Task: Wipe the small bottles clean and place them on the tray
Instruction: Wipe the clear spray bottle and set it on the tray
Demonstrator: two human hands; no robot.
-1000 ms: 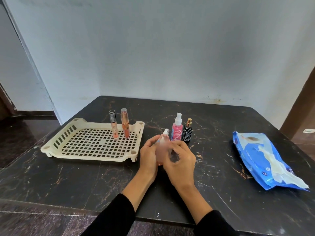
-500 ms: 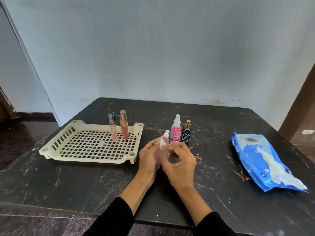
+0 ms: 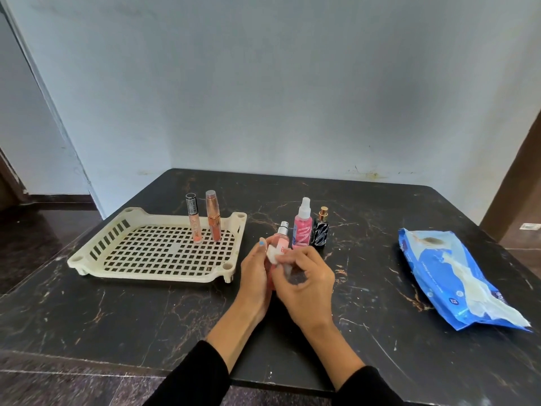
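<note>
My left hand (image 3: 254, 273) grips a small peach-pink spray bottle (image 3: 280, 241) upright near the table's middle. Against the bottle's side my right hand (image 3: 304, 281) pinches a white wipe (image 3: 274, 256). Just behind stand a pink spray bottle (image 3: 302, 227) and a small black bottle with a gold cap (image 3: 320, 230). The cream slotted tray (image 3: 123, 238) lies to the left. Two slim tubes stand at its far side: a black-capped one (image 3: 193, 219) and a copper one (image 3: 213, 216).
A blue pack of wet wipes (image 3: 445, 271) lies at the right of the black marble table (image 3: 117, 312), with a wipe hanging out of its opening. A grey wall runs behind the table. The table's front edge is close to my sleeves.
My right hand has slid the wipe up the bottle's side, so the white wipe now shows near its neck. The camera has tilted a little; nothing else moved.
</note>
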